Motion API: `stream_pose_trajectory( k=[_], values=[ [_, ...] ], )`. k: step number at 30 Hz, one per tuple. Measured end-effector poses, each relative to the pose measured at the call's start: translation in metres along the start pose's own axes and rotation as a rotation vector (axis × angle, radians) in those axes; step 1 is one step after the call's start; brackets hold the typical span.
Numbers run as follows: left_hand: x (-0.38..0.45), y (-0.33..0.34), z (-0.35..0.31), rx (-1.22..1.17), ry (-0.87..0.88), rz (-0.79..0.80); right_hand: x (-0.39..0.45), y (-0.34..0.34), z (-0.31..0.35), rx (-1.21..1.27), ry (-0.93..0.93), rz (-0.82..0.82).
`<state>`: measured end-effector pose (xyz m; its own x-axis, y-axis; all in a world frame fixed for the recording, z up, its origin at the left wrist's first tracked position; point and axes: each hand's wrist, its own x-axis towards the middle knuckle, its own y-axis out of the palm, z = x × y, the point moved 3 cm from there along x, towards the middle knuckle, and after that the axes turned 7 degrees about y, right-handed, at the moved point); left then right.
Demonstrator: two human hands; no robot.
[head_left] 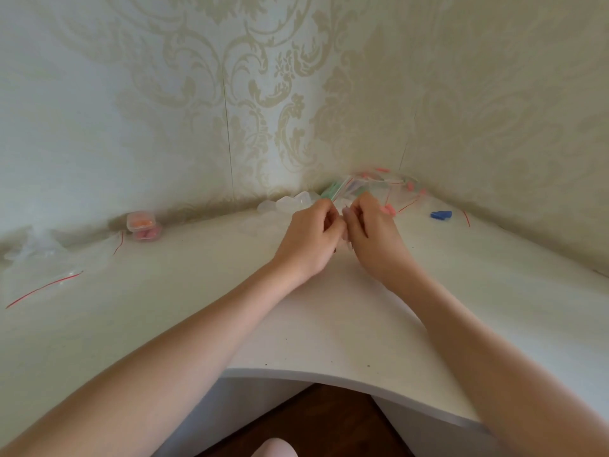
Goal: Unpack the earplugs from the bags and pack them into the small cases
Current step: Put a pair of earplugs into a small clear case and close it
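Small clear bag (342,192) with green earplugs (330,190) held up over the middle of the white desk (197,308), pinched at its near edge by left hand (309,237) and right hand (370,232), knuckles almost touching. Just behind, empty clear cases (290,203) and more bags (392,186) in the corner. Far left, two filled cases (144,226) stacked by the wall. At right, blue earplugs (441,214) lying loose.

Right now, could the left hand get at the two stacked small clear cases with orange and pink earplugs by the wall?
Probably yes. The stacked small clear cases stand alone on the white desk, with bare surface between them and the left hand. That hand, though, is pinching a clear plastic bag with the right hand.
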<state>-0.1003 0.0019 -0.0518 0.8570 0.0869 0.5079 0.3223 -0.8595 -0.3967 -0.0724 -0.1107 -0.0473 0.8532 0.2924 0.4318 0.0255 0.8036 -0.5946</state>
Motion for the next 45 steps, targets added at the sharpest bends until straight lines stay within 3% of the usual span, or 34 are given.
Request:
stream_pose_trajectory(
  k=[5, 14, 19, 23, 26, 31, 36, 41, 45],
  values=[
    [-0.004, 0.004, -0.002, 0.091, 0.053, 0.046, -0.002, 0.003, 0.006, -0.011, -0.062, -0.020],
    [-0.003, -0.007, -0.003, 0.169, -0.043, -0.111, 0.002, -0.006, 0.009, -0.172, -0.057, -0.186],
    [-0.005, -0.006, -0.002, 0.159, -0.014, -0.116, 0.001, -0.008, 0.008, -0.387, -0.216, -0.187],
    [-0.006, -0.001, -0.005, 0.277, 0.145, -0.063, 0.001, -0.005, 0.006, -0.456, -0.094, -0.107],
    [-0.008, 0.002, -0.010, 0.292, 0.260, -0.028, 0.002, -0.003, 0.002, -0.313, 0.065, -0.002],
    [-0.010, 0.008, -0.010, 0.306, 0.353, 0.048, 0.007, 0.003, -0.006, -0.301, 0.076, 0.026],
    [-0.007, 0.004, -0.008, 0.075, 0.158, -0.055, 0.012, 0.002, -0.009, 0.105, 0.138, 0.055],
    [0.006, -0.015, 0.009, -0.227, -0.244, -0.292, 0.010, -0.002, -0.004, 0.128, 0.121, 0.082],
    [0.012, -0.015, 0.014, -0.666, -0.465, -0.242, 0.005, 0.003, 0.001, 0.277, 0.109, 0.164]
  ],
)
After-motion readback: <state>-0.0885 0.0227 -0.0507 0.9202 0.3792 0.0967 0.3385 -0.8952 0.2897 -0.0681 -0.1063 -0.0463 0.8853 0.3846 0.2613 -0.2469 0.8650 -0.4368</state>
